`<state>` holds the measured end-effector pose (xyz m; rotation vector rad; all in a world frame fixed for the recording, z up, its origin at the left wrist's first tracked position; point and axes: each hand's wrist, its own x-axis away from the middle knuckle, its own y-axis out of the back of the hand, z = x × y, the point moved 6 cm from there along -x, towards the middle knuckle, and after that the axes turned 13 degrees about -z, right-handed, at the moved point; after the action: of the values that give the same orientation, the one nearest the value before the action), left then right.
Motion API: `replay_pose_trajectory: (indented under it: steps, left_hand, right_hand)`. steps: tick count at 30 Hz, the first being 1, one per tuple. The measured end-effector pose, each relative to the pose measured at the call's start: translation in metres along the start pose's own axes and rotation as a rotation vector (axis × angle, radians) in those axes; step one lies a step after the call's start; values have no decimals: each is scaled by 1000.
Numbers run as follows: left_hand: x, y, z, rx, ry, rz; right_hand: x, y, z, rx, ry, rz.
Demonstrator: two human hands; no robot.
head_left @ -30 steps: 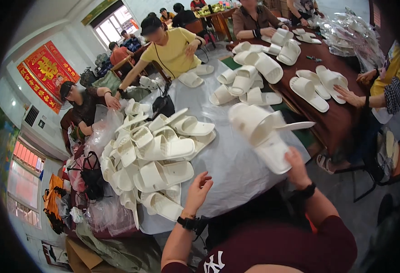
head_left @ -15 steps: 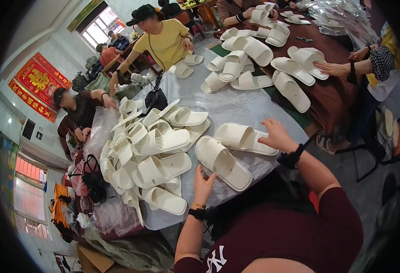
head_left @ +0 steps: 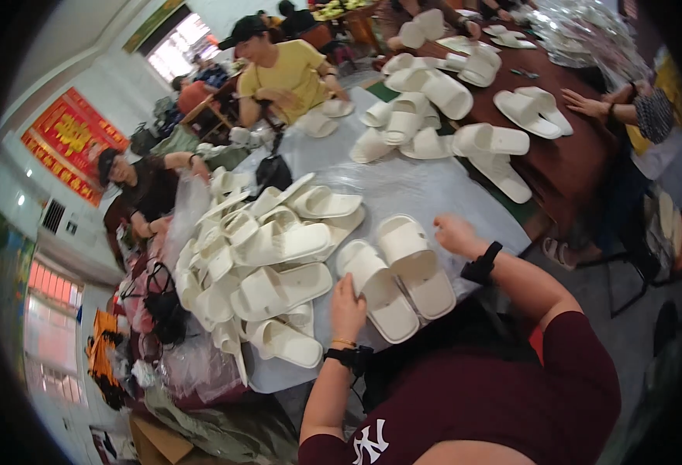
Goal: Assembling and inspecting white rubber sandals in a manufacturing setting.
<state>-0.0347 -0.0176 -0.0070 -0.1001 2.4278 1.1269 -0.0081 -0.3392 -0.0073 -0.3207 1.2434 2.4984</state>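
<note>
A pair of white slide slippers lies side by side in front of me on the plastic-covered table, toes pointing away. My left hand (head_left: 348, 311) grips the outer edge of the left slipper (head_left: 387, 298), its fingers along the side. Just right of the right slipper (head_left: 420, 267), and apart from it, is my right hand (head_left: 459, 235). Its fingers are smeared by motion, so their closure is unclear. Close to my left hand rises a heap of white slippers (head_left: 279, 291), jumbled and overlapping.
More slippers (head_left: 426, 89) are piled at the table's far side. A brown table (head_left: 581, 167) adjoins on the right, where a co-worker's hand (head_left: 585, 103) hovers or rests near another pair. Clear plastic bags (head_left: 589, 39) lie far right. People sit at the far left.
The right slipper has swung round from lying crosswise to parallel with the left one. My right hand has come off it. The co-worker's hand at right has drawn back from the slippers there.
</note>
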Motion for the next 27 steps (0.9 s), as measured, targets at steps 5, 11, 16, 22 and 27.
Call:
replay_pose_trajectory:
  steps: [5,11,16,22,27]
  left_hand:
    - [3,-7,-12,-92,-61,-19]
    - [-23,5,-61,-62,-158,-59]
    - [-49,-29,-87,101,-231,-17]
    - [-45,-73,-103,-65,-293,51]
    - [-41,-72,-117,-90,-328,81]
  right_hand:
    - [-47,-23,-34,207,-51,82]
    - [-53,-37,-26,348,46,131]
    - [-47,-33,-27,361,21,98]
    - [-54,-26,4,291,-11,36]
    - [-65,-42,-33,377,-3,60]
